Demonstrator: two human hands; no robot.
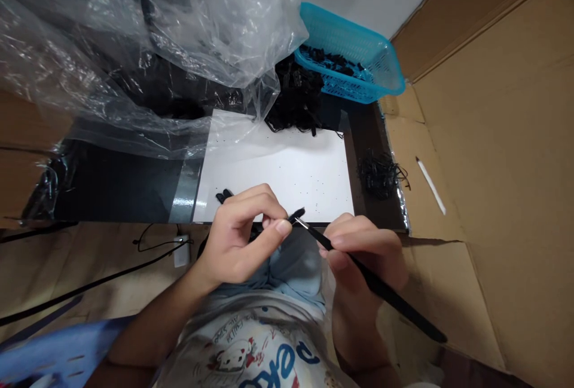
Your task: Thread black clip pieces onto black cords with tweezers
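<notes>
1. The left hand (237, 244) curls palm-down, its thumb and forefinger pinched on a small black piece (296, 216) just past its fingertips.
2. The right hand (363, 256) is closed around a slim black tool (385, 295), held like a pen, with its thin metal tip touching the piece.
3. Below both wrists, the shirt (251, 346) bears large blue letters, possibly "eko", too cropped to read surely.
4. Beyond the knuckles lies a smooth white board (287, 167). Further off to the right is a perforated blue plastic basket (359, 53).

Small black piece (296, 216), slanted black tool (372, 283)
</notes>
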